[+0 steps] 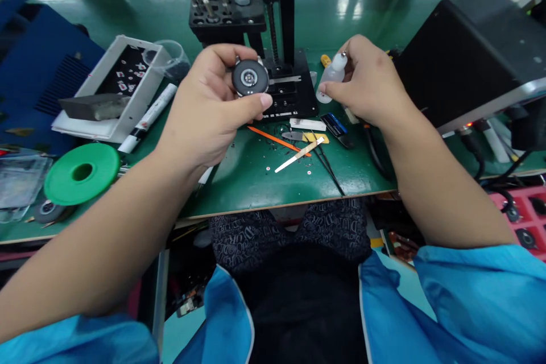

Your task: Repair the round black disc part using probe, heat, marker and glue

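A round black watch case (pixel 249 78) with a sensor ring in its middle is pinched in my left hand (pixel 213 96), its back turned toward me. My right hand (pixel 369 79) grips a small translucent dropper bottle (pixel 333 77) with a metal tip, held tilted over the right side of the table. Between and below the hands lie a wooden stick (pixel 300 154), an orange stick (pixel 277 140), a yellow-handled blade (pixel 313 137) and black tweezers (pixel 328 166). My left fingers partly cover the rim of the watch case.
A black press (pixel 239 11) stands behind the hands. At left are a white box (pixel 119 85), a marker (pixel 147 118) and a green spool (pixel 83 173). A large black device (pixel 464 57) with cables occupies the right. The table's front edge (pixel 294 203) runs before my lap.
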Demonstrator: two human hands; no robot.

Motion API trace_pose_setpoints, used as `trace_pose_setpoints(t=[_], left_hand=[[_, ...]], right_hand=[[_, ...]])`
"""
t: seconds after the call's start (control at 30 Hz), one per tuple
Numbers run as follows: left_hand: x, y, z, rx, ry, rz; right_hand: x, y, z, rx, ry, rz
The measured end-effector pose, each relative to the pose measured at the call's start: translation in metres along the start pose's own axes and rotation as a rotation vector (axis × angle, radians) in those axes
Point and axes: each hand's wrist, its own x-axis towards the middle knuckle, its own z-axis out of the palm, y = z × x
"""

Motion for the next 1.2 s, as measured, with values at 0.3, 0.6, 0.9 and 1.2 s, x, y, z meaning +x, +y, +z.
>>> trace_pose_setpoints(t=[0.3, 0.6, 0.9, 1.2], left_hand=[[0.005, 0.013, 0.025, 0.261, -0.01, 0.025], [-0.002, 0.017, 0.024, 0.176, 0.051, -0.066], [-0.006, 0.023, 0.025, 0.198, 0.031, -0.022], [-0.006, 0.021, 0.027, 0.123, -0.026, -0.028]], right_hand=[[-0.006, -0.025, -0.01, 0.014, -0.173, 0.178], [-0.022, -0.068, -0.044, -0.188, -0.367, -0.044], [-0.028, -0.069, -0.029, -0.441, -0.787, -0.173], [-0.03, -0.073, -0.025, -0.401, -0.818, -0.145]])
